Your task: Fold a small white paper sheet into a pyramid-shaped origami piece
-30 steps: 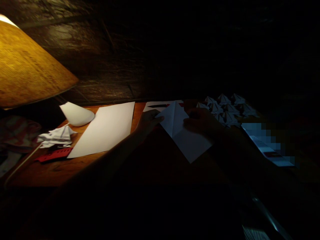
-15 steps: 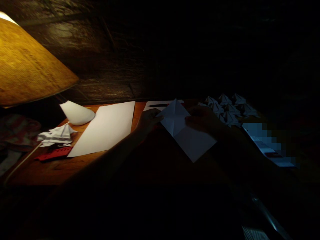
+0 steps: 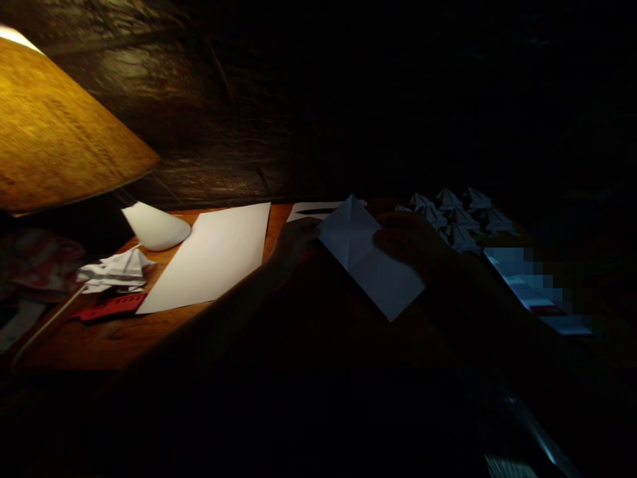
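Note:
A white folded paper [image 3: 371,262] with creases lies on the wooden table [image 3: 124,332] in dim light. My left hand [image 3: 296,240] rests at its left corner, fingers curled against the edge. My right hand [image 3: 408,242] lies over its right side, fingers bent onto the sheet. Both hands are dark silhouettes, and I cannot see whether the fingers pinch the paper or only press it.
A flat white sheet [image 3: 212,255] lies left of my hands. Beyond it are a white cone [image 3: 155,227], crumpled paper [image 3: 115,269], a red strip [image 3: 112,307] and a yellow lampshade [image 3: 54,133]. Several folded paper figures [image 3: 455,216] sit at the right.
The folded paper's upper flap has been opened flatter and the sheet shifted slightly right. My right hand moved a little further over the paper.

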A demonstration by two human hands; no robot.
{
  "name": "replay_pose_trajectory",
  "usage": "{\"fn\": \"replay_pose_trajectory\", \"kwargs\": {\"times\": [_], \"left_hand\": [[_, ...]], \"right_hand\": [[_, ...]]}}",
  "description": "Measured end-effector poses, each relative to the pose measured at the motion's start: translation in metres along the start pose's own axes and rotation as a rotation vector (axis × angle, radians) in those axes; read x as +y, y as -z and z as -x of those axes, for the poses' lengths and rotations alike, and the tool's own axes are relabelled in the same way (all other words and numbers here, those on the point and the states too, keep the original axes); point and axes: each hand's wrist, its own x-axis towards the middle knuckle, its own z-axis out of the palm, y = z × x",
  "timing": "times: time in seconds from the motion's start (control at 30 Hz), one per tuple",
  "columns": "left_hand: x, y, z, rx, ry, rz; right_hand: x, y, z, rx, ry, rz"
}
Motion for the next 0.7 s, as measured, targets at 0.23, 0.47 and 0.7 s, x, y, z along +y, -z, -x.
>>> {"fn": "replay_pose_trajectory", "kwargs": {"times": [0.23,0.47,0.7], "left_hand": [[0.003,0.0,0.002,0.017,0.012,0.025],[0.003,-0.002,0.001,0.029,0.009,0.038],[0.002,0.0,0.0,0.012,0.044,0.08]], "right_hand": [[-0.005,-0.004,0.002,0.055,-0.095,-0.151],[-0.005,-0.003,0.002,0.087,-0.062,-0.169],[-0.011,-0.003,0.007,0.074,-0.089,-0.111]]}}
